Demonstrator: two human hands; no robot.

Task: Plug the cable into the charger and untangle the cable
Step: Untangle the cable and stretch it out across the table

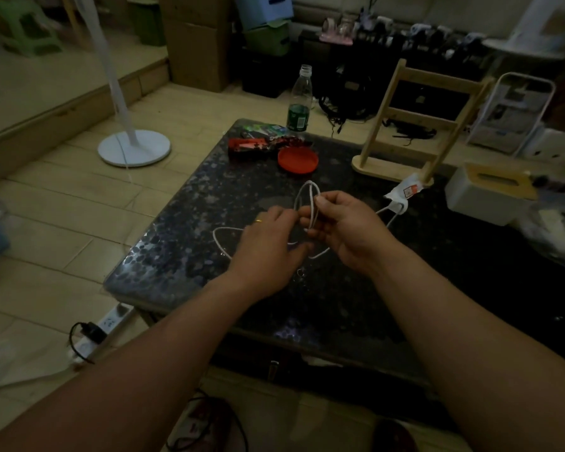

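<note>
Over the near half of the dark speckled stone table point(183, 256), we see our left hand point(268, 246) and right hand point(346, 230) close together, both pinching the thin white cable point(312, 203). A loop stands up between the fingers; other loops lie on the table under the hands. The cable runs right to a white charger point(400, 199); we cannot tell whether it is plugged in. Farther along the table lies a round red lid point(297, 160), and beyond it stands a clear plastic bottle point(299, 99).

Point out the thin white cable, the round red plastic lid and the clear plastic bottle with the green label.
thin white cable point(308, 187), head view, top of the raised loop.
round red plastic lid point(297, 159), head view, centre of its top face.
clear plastic bottle with the green label point(297, 117), head view, on the label.
</note>
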